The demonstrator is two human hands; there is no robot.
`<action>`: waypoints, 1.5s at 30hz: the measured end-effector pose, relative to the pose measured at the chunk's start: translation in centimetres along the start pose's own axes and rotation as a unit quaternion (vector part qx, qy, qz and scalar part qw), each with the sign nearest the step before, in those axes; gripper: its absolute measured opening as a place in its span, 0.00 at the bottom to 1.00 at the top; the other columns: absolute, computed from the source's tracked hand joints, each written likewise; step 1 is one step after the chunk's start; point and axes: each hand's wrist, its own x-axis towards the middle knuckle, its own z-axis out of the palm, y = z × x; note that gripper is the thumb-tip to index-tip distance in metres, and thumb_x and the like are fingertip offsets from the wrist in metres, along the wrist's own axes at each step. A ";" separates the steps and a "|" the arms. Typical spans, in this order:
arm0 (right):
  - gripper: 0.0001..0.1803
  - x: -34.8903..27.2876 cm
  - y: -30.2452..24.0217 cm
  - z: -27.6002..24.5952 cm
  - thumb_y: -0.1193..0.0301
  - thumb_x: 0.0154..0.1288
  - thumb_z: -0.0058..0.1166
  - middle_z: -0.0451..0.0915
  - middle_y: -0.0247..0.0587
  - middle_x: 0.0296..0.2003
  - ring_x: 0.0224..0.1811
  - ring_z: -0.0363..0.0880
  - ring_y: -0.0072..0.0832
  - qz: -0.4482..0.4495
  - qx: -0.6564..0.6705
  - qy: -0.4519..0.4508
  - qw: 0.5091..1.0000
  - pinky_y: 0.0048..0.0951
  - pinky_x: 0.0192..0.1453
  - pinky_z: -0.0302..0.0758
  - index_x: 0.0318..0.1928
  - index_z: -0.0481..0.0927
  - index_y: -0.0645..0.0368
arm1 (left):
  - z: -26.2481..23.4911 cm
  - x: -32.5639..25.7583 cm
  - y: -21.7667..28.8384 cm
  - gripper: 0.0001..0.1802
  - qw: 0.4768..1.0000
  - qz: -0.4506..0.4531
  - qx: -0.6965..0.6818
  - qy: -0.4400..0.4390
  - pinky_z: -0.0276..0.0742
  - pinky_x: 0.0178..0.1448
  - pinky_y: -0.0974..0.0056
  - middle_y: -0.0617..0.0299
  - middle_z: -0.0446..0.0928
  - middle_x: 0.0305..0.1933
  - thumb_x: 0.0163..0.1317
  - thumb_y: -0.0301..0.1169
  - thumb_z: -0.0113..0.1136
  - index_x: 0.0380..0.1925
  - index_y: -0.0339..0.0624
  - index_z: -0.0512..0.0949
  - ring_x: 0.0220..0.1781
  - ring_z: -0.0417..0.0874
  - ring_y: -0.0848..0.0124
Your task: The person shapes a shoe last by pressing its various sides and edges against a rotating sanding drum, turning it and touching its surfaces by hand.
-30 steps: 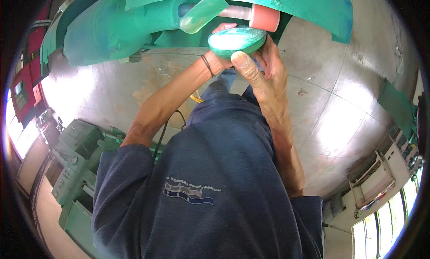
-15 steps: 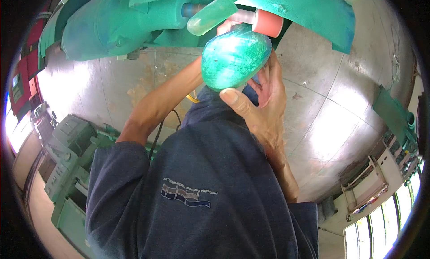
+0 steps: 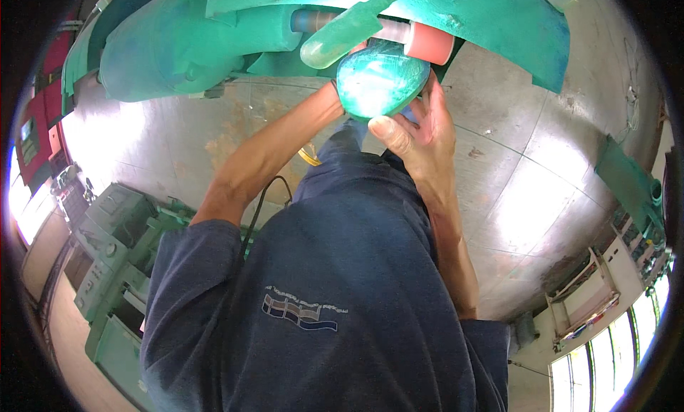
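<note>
Glossy green oval workpiece (image 3: pixel 381 80) held up against the pink roller (image 3: pixel 429 43) of the green machine (image 3: pixel 178 45).
Judged rigid, smooth and likely slippery; grip at opposite rims. Long axis runs lower left to upper right, broad face toward camera. Right hand (image 3: pixel 420 130) fingers curl around its right edge; left hand (image 3: pixel 340 102) is mostly hidden behind it, grip indeterminate.

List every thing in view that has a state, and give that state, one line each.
Shiny green oval piece: held up against the pink roller.
Pink roller: mounted on the green machine, touching the piece.
Right hand: gripping the piece.
Left hand: mostly hidden behind the piece.
Green machine: motion unclear.
</note>
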 end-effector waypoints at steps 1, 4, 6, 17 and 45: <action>0.62 -0.4 -0.3 0.1 0.55 0.48 0.77 0.67 0.58 0.66 0.71 0.67 0.47 -0.006 0.002 -0.004 1.000 0.51 0.72 0.64 0.74 0.51 0.65 | 0.0 -0.4 -0.1 0.26 1.000 -0.001 0.000 0.001 0.82 0.44 0.57 0.52 0.84 0.40 0.69 0.49 0.47 0.45 0.36 0.79 0.38 0.84 0.59; 0.63 -1.4 -1.2 0.2 0.60 0.49 0.77 0.63 0.53 0.68 0.71 0.67 0.43 -0.016 -0.043 -0.026 0.999 0.45 0.73 0.64 0.76 0.47 0.67 | 0.1 -1.3 -0.4 0.26 1.000 0.008 0.005 0.006 0.82 0.44 0.58 0.53 0.84 0.40 0.69 0.50 0.47 0.45 0.36 0.79 0.37 0.84 0.60; 0.65 -1.9 -1.5 0.6 0.59 0.47 0.78 0.63 0.54 0.69 0.72 0.66 0.43 -0.014 -0.040 -0.027 0.999 0.46 0.74 0.63 0.76 0.46 0.67 | 0.2 -1.7 -0.6 0.26 1.000 0.015 0.004 0.015 0.82 0.44 0.58 0.53 0.84 0.40 0.70 0.50 0.46 0.45 0.36 0.79 0.37 0.84 0.60; 0.71 -5.2 -3.1 1.0 0.57 0.41 0.80 0.60 0.55 0.70 0.72 0.64 0.44 -0.023 -0.031 -0.035 0.999 0.45 0.74 0.63 0.76 0.41 0.68 | 0.2 -1.2 -1.4 0.26 0.993 0.080 0.016 0.081 0.82 0.44 0.58 0.54 0.84 0.39 0.70 0.51 0.45 0.44 0.37 0.79 0.37 0.84 0.62; 0.55 -12.5 -0.6 1.5 0.49 0.49 0.70 0.71 0.53 0.62 0.65 0.70 0.41 -0.128 -0.190 -0.014 0.973 0.39 0.69 0.67 0.68 0.57 0.68 | 6.5 -10.4 -2.4 0.28 0.990 0.103 -0.092 0.022 0.79 0.52 0.60 0.59 0.82 0.40 0.73 0.55 0.41 0.44 0.41 0.77 0.42 0.83 0.67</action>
